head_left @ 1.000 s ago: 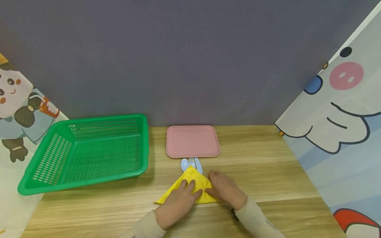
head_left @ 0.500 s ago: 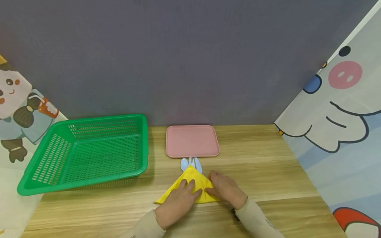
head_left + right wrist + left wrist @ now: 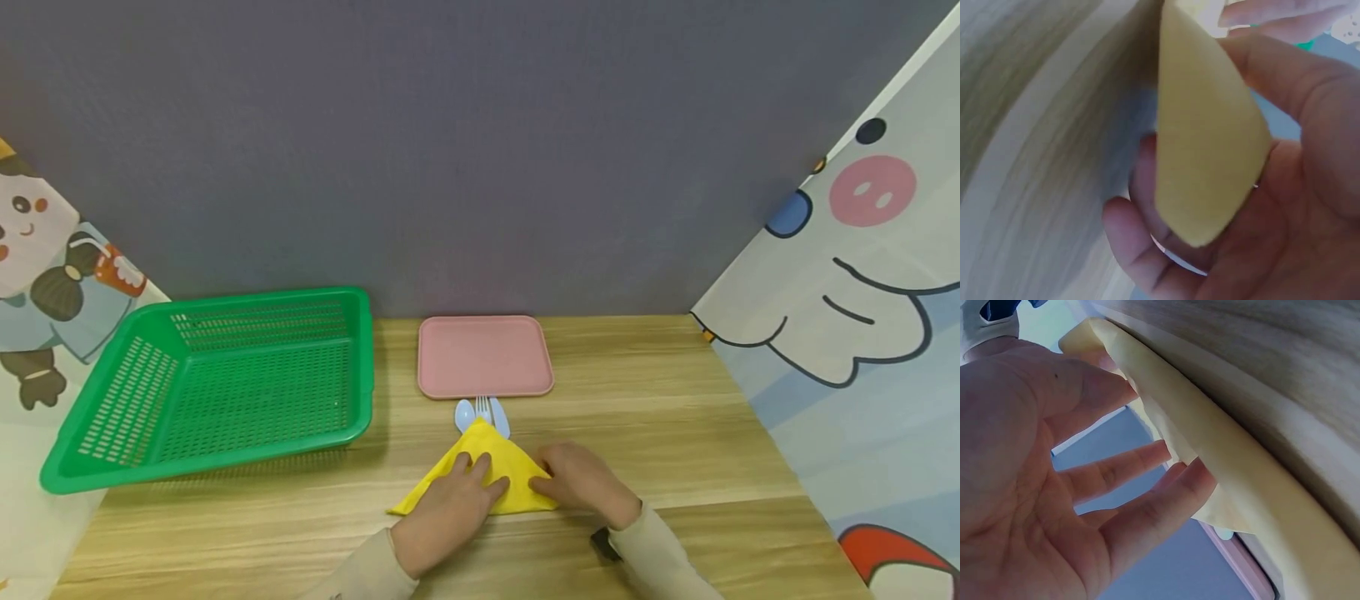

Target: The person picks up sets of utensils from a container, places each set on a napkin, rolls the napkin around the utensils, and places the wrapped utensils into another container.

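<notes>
Hands: left hand [image 3: 448, 508] flat, fingers straight, pressing yellow napkin [image 3: 495, 467]; right hand [image 3: 581, 487] pinching its right corner, lifted. Napkin folded to triangle over spoon [image 3: 465, 412] and fork [image 3: 483, 407], tips exposed; wrap unfinished. Surface [image 3: 660, 433]: wood-grain, bearing pink tray [image 3: 485, 356], green basket [image 3: 217, 383]. Backdrop: grey wall [image 3: 450, 150], cartoon panels [image 3: 862, 275].

Staged tabletop booth, not a real home or kitchen. Wood-grain table [image 3: 675, 433] is boxed in by a plain grey-purple backdrop [image 3: 480, 150] at the back and cartoon-print sheets on both sides: girl with a drink [image 3: 45, 275] on the left, pink-nosed animal [image 3: 862, 275] on the right. Props are sparse and toy-like (all bright plastic): green perforated basket [image 3: 217, 383], pink tray [image 3: 485, 356]. No appliances or furniture in view.
</notes>
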Tool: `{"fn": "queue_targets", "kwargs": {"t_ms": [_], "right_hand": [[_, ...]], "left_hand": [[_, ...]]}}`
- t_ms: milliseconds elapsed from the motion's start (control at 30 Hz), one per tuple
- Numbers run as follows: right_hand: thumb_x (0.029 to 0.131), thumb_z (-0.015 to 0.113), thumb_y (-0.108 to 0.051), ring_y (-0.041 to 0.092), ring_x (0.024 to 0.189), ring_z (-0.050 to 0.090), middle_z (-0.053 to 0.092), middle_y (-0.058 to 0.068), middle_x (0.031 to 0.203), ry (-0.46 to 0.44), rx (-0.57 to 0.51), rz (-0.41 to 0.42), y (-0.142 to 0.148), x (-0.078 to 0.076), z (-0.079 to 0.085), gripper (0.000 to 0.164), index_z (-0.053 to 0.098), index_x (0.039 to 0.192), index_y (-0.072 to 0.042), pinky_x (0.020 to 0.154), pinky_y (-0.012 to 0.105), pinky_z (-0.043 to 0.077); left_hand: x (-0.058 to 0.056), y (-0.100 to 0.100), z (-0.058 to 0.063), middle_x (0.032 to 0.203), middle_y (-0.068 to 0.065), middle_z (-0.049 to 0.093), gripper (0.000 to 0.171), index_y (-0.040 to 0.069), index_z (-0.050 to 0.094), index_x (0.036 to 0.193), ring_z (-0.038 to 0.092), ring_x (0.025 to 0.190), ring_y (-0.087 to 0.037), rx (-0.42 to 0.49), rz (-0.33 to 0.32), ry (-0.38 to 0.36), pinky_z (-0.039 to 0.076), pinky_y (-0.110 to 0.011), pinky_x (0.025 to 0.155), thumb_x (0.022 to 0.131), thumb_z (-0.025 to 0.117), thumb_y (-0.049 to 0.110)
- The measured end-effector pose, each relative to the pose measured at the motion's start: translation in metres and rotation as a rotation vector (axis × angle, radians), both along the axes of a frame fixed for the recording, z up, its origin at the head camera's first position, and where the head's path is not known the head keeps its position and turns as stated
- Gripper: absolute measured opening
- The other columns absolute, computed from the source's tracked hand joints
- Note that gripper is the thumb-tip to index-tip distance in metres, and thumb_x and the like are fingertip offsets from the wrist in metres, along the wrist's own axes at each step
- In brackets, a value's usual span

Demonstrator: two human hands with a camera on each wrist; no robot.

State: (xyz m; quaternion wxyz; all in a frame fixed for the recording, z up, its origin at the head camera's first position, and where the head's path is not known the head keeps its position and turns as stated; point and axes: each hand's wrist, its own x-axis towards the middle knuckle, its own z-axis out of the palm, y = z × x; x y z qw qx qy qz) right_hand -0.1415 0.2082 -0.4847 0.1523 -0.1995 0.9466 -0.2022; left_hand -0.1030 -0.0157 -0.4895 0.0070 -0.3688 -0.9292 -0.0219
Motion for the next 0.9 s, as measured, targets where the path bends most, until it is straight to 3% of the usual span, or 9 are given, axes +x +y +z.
{"fn": "queue_targets", "kwargs": {"t_ms": [233, 600, 900], "right_hand": [[0.093, 0.067, -0.017, 0.003, 0.052, 0.034, 0.038, -0.01, 0.06, -0.073, -0.184, 0.033, 0.013, 0.001, 0.007, 0.028, 0.05, 0.071, -0.015, 0.047, 0.02, 0.029], [0.098, 0.062, -0.015, 0.003, 0.064, 0.047, 0.055, -0.011, 0.074, -0.105, -0.396, 0.071, 0.009, 0.003, 0.005, 0.012, 0.06, 0.086, -0.014, 0.056, 0.021, 0.043], [0.096, 0.064, -0.012, 0.017, 0.1, 0.065, 0.071, 0.006, 0.108, -0.041, -0.391, 0.053, -0.004, 0.006, 0.005, 0.019, 0.057, 0.08, -0.019, 0.085, 0.033, 0.054]], "left_hand": [[-0.001, 0.001, 0.002, 0.132, -0.014, 0.055, 0.044, 0.027, 0.066, 0.129, 0.053, 0.102, -0.029, -0.017, 0.009, -0.016, 0.053, -0.026, 0.054, 0.091, 0.067, 0.004], [-0.002, 0.001, 0.001, 0.131, -0.012, 0.055, 0.044, 0.028, 0.066, 0.13, 0.052, 0.099, -0.027, -0.025, 0.002, -0.014, 0.052, -0.025, 0.055, 0.091, 0.068, 0.006], [-0.002, 0.001, 0.001, 0.125, -0.01, 0.056, 0.039, 0.028, 0.068, 0.125, 0.052, 0.093, -0.024, -0.03, -0.003, 0.021, 0.051, -0.023, 0.052, 0.092, 0.068, 0.008]]}}
